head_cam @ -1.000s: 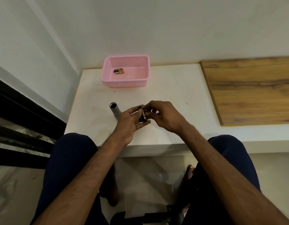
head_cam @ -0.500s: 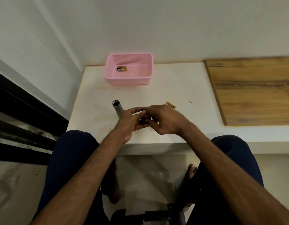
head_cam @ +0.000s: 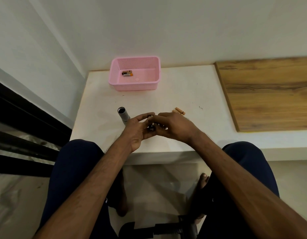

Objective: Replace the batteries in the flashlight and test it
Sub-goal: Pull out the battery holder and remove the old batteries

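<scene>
A grey flashlight tube [head_cam: 123,115] lies on the white table [head_cam: 183,94] with its open end facing away, just left of my hands. My left hand [head_cam: 137,131] and my right hand [head_cam: 173,126] meet above the table's near edge, and both pinch a small dark battery holder [head_cam: 151,125], mostly hidden by the fingers. Two orange batteries [head_cam: 179,111] lie on the table just beyond my right hand. A pink basket [head_cam: 114,78] at the back holds a few more batteries [head_cam: 127,73].
A wooden board [head_cam: 270,94] covers the table's right part. A wall runs behind the basket, and a dark frame stands to the left. My knees sit under the table's near edge, with a dark object on the floor below.
The battery my right hand held upright a second ago is no longer in it. Orange batteries now lie beyond my right hand, and both hands have closed on the dark holder.
</scene>
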